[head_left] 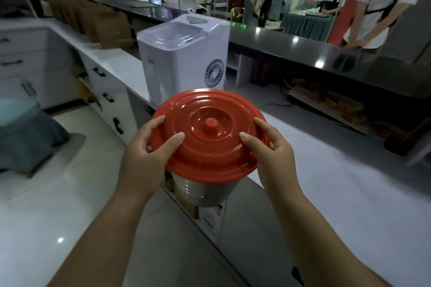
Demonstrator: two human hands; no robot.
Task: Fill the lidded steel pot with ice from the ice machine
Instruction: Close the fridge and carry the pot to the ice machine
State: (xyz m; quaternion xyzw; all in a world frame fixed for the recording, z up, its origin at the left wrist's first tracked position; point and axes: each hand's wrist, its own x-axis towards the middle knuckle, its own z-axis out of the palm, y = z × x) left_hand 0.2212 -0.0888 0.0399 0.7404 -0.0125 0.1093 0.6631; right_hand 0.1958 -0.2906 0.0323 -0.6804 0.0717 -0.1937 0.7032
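Gripping the pot [205,191] by its red lid [207,135], 2 bare hands hold it in the air on the near side of the ice machine [184,53]. The left hand [145,154] curls round the lid's left rim, thumb lying on top and fingers wrapped over the edge. The right hand [271,149] does the same on the right rim, thumb on the ridged top and forefinger along the far edge. Both grips are closed on the lid's rim; whether the fingers underneath also reach the pot's wall cannot be told.

The lid sits on the pot, tilted a little toward the camera, its small knob [211,121] at the centre of raised rings. Only the lower steel wall shows under the lid, hanging over the front edge of the pale counter [338,165].

The ice machine is a white box standing on that counter, just beyond the lid, with its clear top cover [171,36] shut and a round fan grille [214,73] on the side facing the camera. Left of the machine runs a row of white drawers [105,91] with dark handles. Behind it stretches a dark glossy bar top [303,46], with a person in a white shirt [382,4] standing beyond it, far right of the machine.
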